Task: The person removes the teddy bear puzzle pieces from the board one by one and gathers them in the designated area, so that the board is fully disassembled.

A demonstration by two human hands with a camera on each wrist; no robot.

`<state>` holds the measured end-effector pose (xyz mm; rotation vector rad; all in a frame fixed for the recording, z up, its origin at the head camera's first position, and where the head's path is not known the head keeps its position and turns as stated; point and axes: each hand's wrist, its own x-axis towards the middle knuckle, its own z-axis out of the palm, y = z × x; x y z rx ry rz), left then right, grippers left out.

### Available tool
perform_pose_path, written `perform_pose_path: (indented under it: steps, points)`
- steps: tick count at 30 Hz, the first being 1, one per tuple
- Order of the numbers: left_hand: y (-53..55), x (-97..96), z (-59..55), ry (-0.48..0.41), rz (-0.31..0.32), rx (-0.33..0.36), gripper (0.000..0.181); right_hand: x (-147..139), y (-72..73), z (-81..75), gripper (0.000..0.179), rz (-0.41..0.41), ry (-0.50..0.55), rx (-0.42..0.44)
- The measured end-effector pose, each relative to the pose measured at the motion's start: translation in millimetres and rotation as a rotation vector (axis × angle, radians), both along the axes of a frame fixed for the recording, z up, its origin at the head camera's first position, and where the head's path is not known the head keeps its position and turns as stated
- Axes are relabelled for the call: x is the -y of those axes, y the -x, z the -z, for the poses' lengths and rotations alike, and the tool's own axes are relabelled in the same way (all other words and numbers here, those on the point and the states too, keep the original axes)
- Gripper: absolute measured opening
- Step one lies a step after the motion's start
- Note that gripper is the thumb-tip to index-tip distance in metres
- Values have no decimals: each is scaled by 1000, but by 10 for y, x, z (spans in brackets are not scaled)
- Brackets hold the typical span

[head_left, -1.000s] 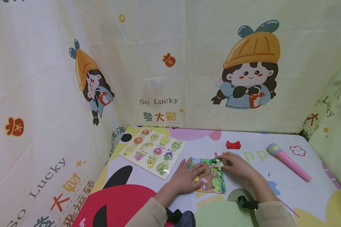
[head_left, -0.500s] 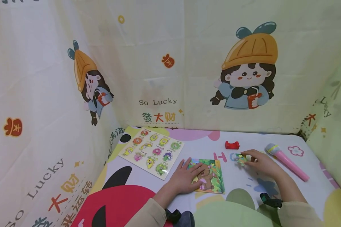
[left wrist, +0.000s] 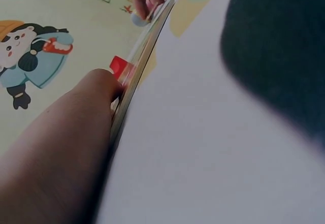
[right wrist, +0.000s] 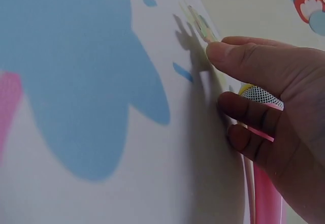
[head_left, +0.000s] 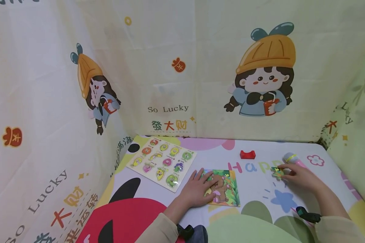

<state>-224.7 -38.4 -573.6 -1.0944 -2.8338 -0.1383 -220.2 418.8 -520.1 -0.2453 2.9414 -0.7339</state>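
Note:
In the head view, my left hand (head_left: pixel 197 191) rests with fingers spread over the left part of a small square jigsaw puzzle (head_left: pixel 231 194) that shows a brown bear among green leaves. My right hand (head_left: pixel 304 177) pinches a green and yellow puzzle piece (head_left: pixel 277 173) between thumb and fingers, right of the puzzle and close over the printed tablecloth. The right wrist view shows this piece (right wrist: pixel 203 28) edge-on at the thumb tip, its shadow on the cloth. A pink toy microphone (head_left: pixel 298 162) lies behind my right hand, its handle partly hidden by the hand.
A pale board with fruit and vegetable pictures (head_left: pixel 162 163) lies left of the puzzle. Toward the back stands a small red block with a notched top (head_left: pixel 247 154). Cream printed curtains (head_left: pixel 213 84) enclose the table at the back and both sides.
My right hand has lifted the puzzle piece off the puzzle's upper right corner and carried it right, in front of the microphone. My left hand has stayed on the puzzle.

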Motion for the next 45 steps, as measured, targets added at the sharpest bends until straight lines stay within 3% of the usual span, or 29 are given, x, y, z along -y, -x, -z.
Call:
perform_pose_path:
  steps: [8,18,25,29,36,45]
  points:
    - [0,3,22,-25,-32,-14,60,-22,1,15,49,-8,9,11]
    - [-5,28,1,-69,-45,35,63,-40,24,98,44,-51,10,-31]
    - [12,39,2,-120,-49,62,56,-47,15,123,35,-73,-30,-108]
    - [27,39,17,-114,-61,56,54,-28,21,104,36,-80,-17,-95]
    - [19,37,8,-90,-65,46,56,153,43,-80,44,-41,-24,-36]
    - [28,48,24,-100,-56,41,54,739,100,-440,47,-50,-89,-16]
